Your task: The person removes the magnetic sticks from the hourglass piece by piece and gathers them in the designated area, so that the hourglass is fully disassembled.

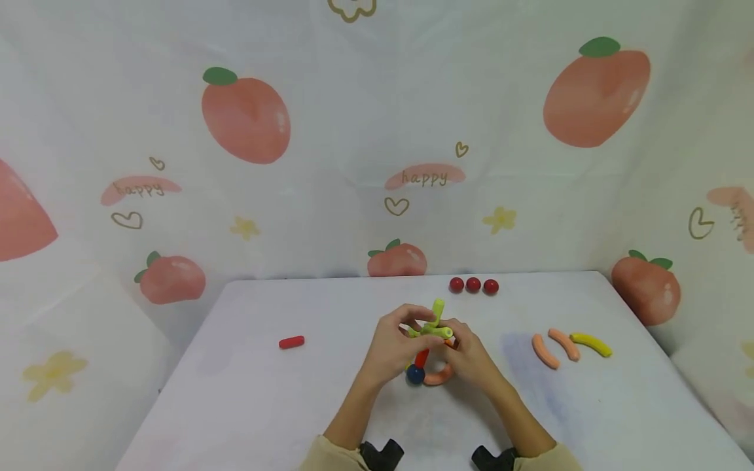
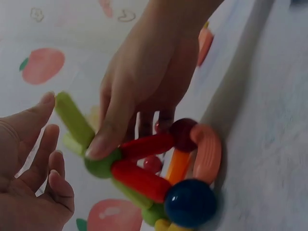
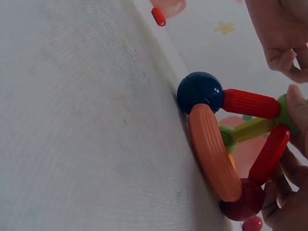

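Observation:
A magnetic rod-and-ball frame stands on the table between both hands. My right hand (image 2: 144, 82) pinches the green ball (image 2: 103, 162) at its top, thumb pressed on it. Two red rods (image 3: 250, 103) slope down from that ball to a blue ball (image 3: 200, 92) and a dark red ball (image 3: 244, 199). A curved orange rod (image 3: 214, 151) joins these two along the table. Lime rods (image 2: 74, 118) stick out above the green ball. My left hand (image 1: 396, 340) has its fingers loosely spread, one fingertip right at a lime rod's end.
Three red balls (image 1: 473, 285) sit at the table's back edge. To the right lie two curved orange rods (image 1: 545, 352) and a curved yellow rod (image 1: 592, 344). A short red rod (image 1: 291, 342) lies on the left. A printed curtain (image 1: 330, 131) hangs behind the table.

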Available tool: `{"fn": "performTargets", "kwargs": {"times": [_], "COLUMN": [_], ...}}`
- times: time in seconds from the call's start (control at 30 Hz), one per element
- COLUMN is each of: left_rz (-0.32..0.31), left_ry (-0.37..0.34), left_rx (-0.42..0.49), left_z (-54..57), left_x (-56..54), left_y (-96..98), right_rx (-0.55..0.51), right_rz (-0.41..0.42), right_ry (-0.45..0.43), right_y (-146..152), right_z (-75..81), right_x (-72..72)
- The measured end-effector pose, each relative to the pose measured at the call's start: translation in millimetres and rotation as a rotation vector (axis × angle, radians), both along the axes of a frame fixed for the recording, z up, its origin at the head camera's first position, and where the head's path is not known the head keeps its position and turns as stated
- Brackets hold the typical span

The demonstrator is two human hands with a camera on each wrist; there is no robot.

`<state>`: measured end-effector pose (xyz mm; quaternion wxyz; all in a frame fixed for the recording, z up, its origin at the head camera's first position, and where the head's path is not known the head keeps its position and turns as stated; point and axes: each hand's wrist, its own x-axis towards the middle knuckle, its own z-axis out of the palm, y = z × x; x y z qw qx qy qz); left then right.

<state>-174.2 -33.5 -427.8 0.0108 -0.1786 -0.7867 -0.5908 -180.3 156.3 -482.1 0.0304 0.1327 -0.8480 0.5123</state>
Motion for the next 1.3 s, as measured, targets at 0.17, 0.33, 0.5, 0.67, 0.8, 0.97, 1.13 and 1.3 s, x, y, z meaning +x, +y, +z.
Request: {"fn": "performTargets", "kwargs": {"times": [0.17, 0.33, 0.5, 0.67, 0.8, 0.97, 1.13, 1.3], "left_rz": [-0.022, -0.015, -0.051, 0.075, 0.296, 0.519, 0.582, 0.608], "left_ry": [-0.01, -0.007, 0.006, 0.036, -0.049, -0.16, -0.248, -0.277], "left_rx": [-0.014, -0.025, 0.09, 0.08, 0.028, -0.128, -0.256, -0.326], "left_z": [-1.7, 0.6, 10.1, 11.2, 0.2, -21.7, -36.3, -35.8], "left_x": [0.2, 1.8, 5.7, -0.6, -10.0, -20.6, -26.7, -24.9], "left_y": [16.4, 21.3, 9.9, -37.4, -96.9, -163.1, -204.7, -226.1], "right_rx": [0.038, 0.043, 0.037, 0.035, 0.035, 0.051, 0.053, 0.062], "right_rz": [-0.004, -0.006, 0.005, 0.022, 0.022, 0.008, 0.014, 0.021], "right_ry": [0.058, 0.065, 0.056, 0.027, -0.011, -0.041, -0.03, -0.039], "right_y": [1.5, 1.7, 0.9, 0.0, 0.0, 1.3, 2.4, -0.1], "right_z": [-3.2, -2.8, -1.4, 0.1, 1.1, 2.2, 2.0, 1.9], "right_x": [-0.8, -0.3, -1.2, -1.9, -0.9, 1.2, 0.6, -1.2]}}
